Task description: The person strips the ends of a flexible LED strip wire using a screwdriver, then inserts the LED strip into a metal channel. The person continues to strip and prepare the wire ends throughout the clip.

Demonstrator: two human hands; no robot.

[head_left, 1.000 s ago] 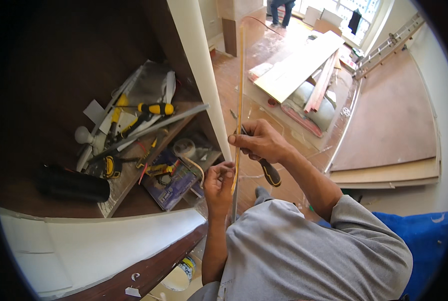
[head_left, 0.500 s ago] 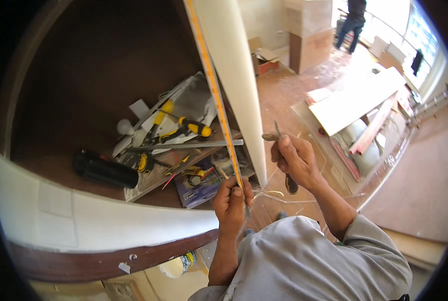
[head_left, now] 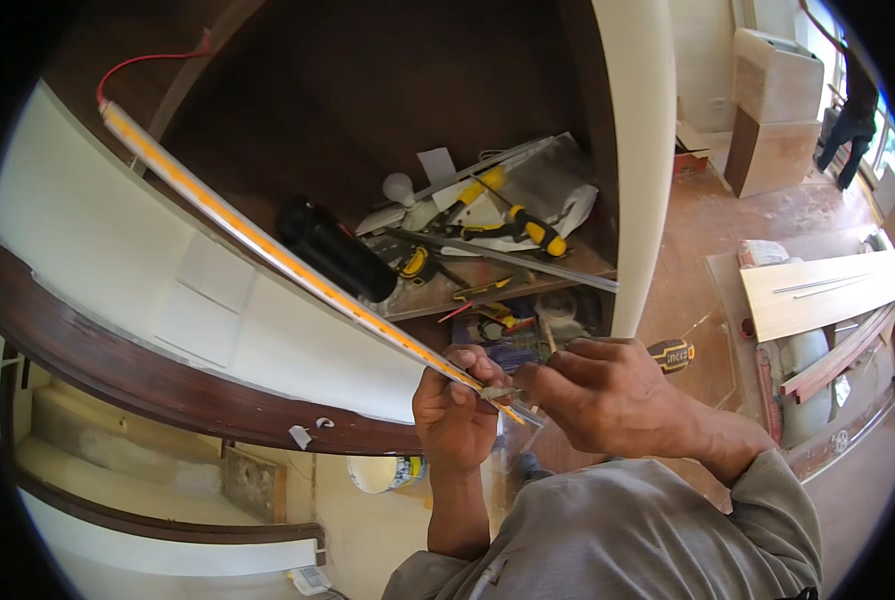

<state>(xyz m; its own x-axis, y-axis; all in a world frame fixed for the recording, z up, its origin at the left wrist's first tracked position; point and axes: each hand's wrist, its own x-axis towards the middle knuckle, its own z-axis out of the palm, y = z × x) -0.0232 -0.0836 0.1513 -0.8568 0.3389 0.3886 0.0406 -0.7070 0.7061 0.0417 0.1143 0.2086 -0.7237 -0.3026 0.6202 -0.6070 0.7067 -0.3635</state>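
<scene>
A long LED light strip (head_left: 297, 268) in a pale channel slants from the upper left down to my hands. A red wire comes off its far end. My left hand (head_left: 454, 428) is closed round the strip near its lower end, thumb on top. My right hand (head_left: 617, 398) is closed on pliers, whose black and yellow handle (head_left: 673, 354) sticks out on its right side. The metal jaws (head_left: 497, 393) are at the strip's lower end, beside my left fingertips. Whether they grip the strip, I cannot tell.
Behind my hands, a dark cabinet holds a black cylinder (head_left: 332, 250), a yellow-black screwdriver (head_left: 539, 230), a tape measure (head_left: 417, 265) and a bulb (head_left: 398, 188). A bucket (head_left: 375, 474) stands below. Boards (head_left: 817, 290) lie at right. Another person (head_left: 852, 125) stands far off.
The strip has swung from nearly upright to slanting left. My right hand has come in from the right, bringing the pliers to the strip's end. The view has shifted left.
</scene>
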